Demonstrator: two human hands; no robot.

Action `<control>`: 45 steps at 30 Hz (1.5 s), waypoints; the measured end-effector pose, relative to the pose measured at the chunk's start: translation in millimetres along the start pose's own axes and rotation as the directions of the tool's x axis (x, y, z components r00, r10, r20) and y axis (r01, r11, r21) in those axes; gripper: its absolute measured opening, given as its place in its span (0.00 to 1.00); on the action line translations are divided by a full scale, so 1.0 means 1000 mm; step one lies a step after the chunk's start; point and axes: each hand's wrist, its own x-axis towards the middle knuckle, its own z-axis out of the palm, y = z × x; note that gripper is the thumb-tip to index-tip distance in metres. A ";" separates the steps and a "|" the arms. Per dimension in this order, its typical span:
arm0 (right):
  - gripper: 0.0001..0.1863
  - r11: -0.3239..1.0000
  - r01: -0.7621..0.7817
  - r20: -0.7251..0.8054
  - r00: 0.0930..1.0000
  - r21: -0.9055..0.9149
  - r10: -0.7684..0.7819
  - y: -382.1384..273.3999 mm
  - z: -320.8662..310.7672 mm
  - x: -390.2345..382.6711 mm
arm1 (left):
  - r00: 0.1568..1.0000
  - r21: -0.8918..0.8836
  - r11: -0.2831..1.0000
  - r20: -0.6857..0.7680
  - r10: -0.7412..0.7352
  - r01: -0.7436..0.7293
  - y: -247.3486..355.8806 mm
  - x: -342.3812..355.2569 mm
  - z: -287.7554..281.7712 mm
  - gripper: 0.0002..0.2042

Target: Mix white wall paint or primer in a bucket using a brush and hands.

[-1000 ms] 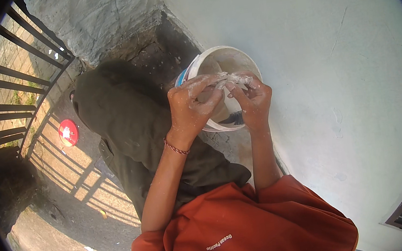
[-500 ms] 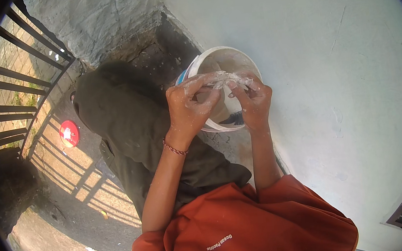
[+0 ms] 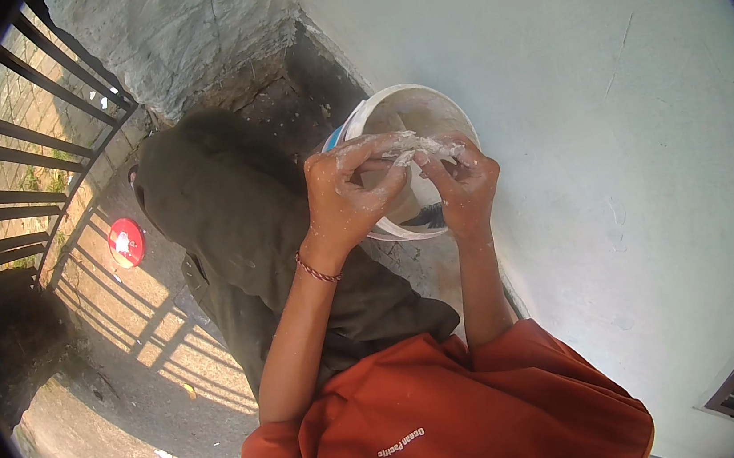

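Observation:
Both of my hands meet above a white bucket (image 3: 406,107) with a blue patch on its side; pale residue coats its inside and something dark lies low in it. My left hand (image 3: 350,190) is closed, thumb and fingers pinched together and smeared with white paste. My right hand (image 3: 461,183) is closed too, its white-coated fingertips pressed against those of my left. Whether a small thing sits between the fingertips I cannot make out under the paste. A braided bracelet circles my left wrist. My knee in dark trousers (image 3: 220,191) is beside the bucket.
A pale plastered wall (image 3: 628,157) rises along the right, with a dark window frame (image 3: 733,387) at lower right. Rough plaster (image 3: 169,44) is behind the bucket. Dark metal railings (image 3: 36,147) run along the left. A red round disc (image 3: 127,241) lies on the sunlit concrete floor (image 3: 138,432).
My fingers shift very slightly against each other over the last second, and my left hand sits a touch further left. The bucket and surroundings stay where they were.

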 end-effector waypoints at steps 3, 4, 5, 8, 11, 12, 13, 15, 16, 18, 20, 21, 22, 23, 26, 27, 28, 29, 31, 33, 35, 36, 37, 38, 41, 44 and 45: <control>0.07 1.000 0.003 -0.015 1.000 -0.001 -0.003 0.000 0.000 0.000 | 1.000 -0.058 0.998 -0.005 -0.009 0.008 0.000 0.000 0.001 0.12; 0.07 1.000 0.008 -0.008 1.000 0.006 -0.008 0.001 -0.001 0.000 | 1.000 -0.098 0.995 -0.013 -0.016 0.015 0.000 0.001 0.002 0.12; 0.07 1.000 0.012 -0.001 1.000 0.013 -0.012 0.001 -0.001 -0.001 | 1.000 -0.098 0.995 -0.013 -0.016 0.015 0.000 0.001 0.002 0.12; 0.07 0.997 0.071 0.031 0.997 0.036 -0.072 0.001 -0.001 -0.001 | 1.000 -0.093 0.996 -0.018 -0.012 0.010 -0.003 0.002 0.003 0.11; 0.06 0.998 0.048 0.038 0.998 0.051 -0.050 -0.004 0.000 -0.003 | 0.999 -0.168 0.986 -0.053 -0.012 0.003 -0.007 0.001 0.005 0.11; 0.06 0.998 0.048 0.037 0.998 0.051 -0.050 -0.003 0.000 -0.003 | 0.999 -0.170 0.985 -0.049 -0.016 0.008 -0.006 0.001 0.005 0.10; 0.06 0.998 0.035 0.032 0.999 0.055 -0.037 -0.003 -0.001 -0.003 | 0.999 -0.171 0.985 -0.046 -0.021 0.013 -0.006 0.001 0.005 0.10; 0.06 0.998 0.022 0.026 0.999 0.059 -0.024 -0.001 -0.001 -0.003 | 1.000 -0.103 0.995 -0.024 -0.018 0.016 -0.006 0.000 0.003 0.10; 0.06 0.998 0.006 0.025 1.000 0.062 -0.008 0.000 -0.002 -0.003 | 1.000 -0.034 0.999 -0.004 -0.018 0.017 -0.007 -0.001 0.002 0.10; 0.06 0.998 -0.011 0.024 1.000 0.065 0.010 0.000 -0.003 -0.002 | 1.000 -0.003 1.000 0.004 -0.026 0.026 -0.004 -0.001 0.001 0.10; 0.06 0.993 -0.019 0.035 0.999 0.116 0.015 0.000 -0.003 -0.002 | 0.999 0.028 0.999 0.009 -0.034 0.034 -0.003 -0.001 0.001 0.10; 0.06 0.993 -0.018 0.036 0.999 0.115 0.014 0.000 -0.002 -0.002 | 1.000 -0.015 1.000 -0.001 -0.024 0.024 -0.004 -0.001 0.001 0.09; 0.06 0.992 -0.009 0.053 0.999 0.126 0.002 0.000 -0.001 -0.002 | 1.000 -0.057 0.998 -0.013 -0.014 0.013 -0.004 -0.001 0.001 0.09; 0.06 0.990 -0.001 0.070 0.998 0.138 -0.008 0.000 -0.001 -0.002 | 1.000 -0.057 0.998 -0.013 -0.015 0.014 -0.003 -0.001 0.001 0.09; 0.05 0.992 -0.018 0.104 0.995 0.127 0.005 -0.002 -0.004 -0.001 | 0.999 -0.087 0.995 0.004 -0.054 0.054 0.000 0.000 -0.001 0.10; 0.05 0.992 -0.018 0.103 0.995 0.125 0.006 -0.002 -0.004 -0.001 | 0.998 -0.085 0.995 0.014 -0.055 0.056 0.000 0.000 -0.001 0.10; 0.05 0.991 -0.018 0.108 0.994 0.132 0.004 -0.002 -0.005 -0.001 | 0.998 -0.084 0.995 0.024 -0.056 0.058 0.000 0.000 -0.001 0.10; 0.05 0.990 -0.018 0.113 0.994 0.141 0.002 -0.001 -0.004 -0.002 | 0.998 -0.084 0.995 0.024 -0.056 0.058 -0.001 0.000 0.000 0.10; 0.05 0.990 -0.017 0.109 0.994 0.140 0.002 0.000 -0.003 -0.002 | 0.998 -0.113 0.992 -0.002 -0.063 0.062 -0.005 -0.002 0.002 0.10; 0.05 0.990 -0.014 0.105 0.994 0.137 0.000 0.001 -0.002 -0.002 | 0.999 -0.083 0.996 -0.014 -0.038 0.037 -0.007 -0.003 0.003 0.10; 0.05 0.992 -0.026 0.079 0.997 0.120 0.017 0.001 -0.001 -0.003 | 1.000 -0.053 0.999 -0.026 -0.012 0.010 -0.007 -0.002 0.003 0.10; 0.05 0.993 -0.025 0.080 0.997 0.119 0.015 0.002 -0.001 -0.004 | 0.999 -0.026 1.000 -0.031 0.007 -0.008 -0.006 -0.002 0.004 0.10; 0.05 0.995 -0.028 0.068 0.997 0.100 0.021 0.002 -0.001 -0.004 | 0.999 0.001 1.000 -0.036 0.027 -0.027 -0.006 -0.002 0.004 0.10; 0.05 0.996 -0.031 0.056 0.998 0.081 0.027 0.002 -0.001 -0.004 | 0.999 -0.001 1.000 -0.036 0.029 -0.029 -0.004 -0.002 0.005 0.10; 0.05 0.995 -0.032 0.040 0.999 0.091 0.029 0.002 -0.001 -0.004 | 0.996 0.091 0.993 -0.042 0.079 -0.075 0.002 -0.003 0.006 0.11; 0.06 0.994 -0.013 0.043 0.999 0.106 0.009 -0.002 0.003 -0.001 | 0.997 0.035 0.999 -0.081 -0.012 0.014 -0.004 -0.005 0.009 0.11; 0.06 0.994 -0.011 0.041 0.999 0.108 0.006 -0.002 0.002 0.000 | 0.996 -0.029 0.999 -0.090 0.012 -0.015 -0.010 -0.005 0.009 0.12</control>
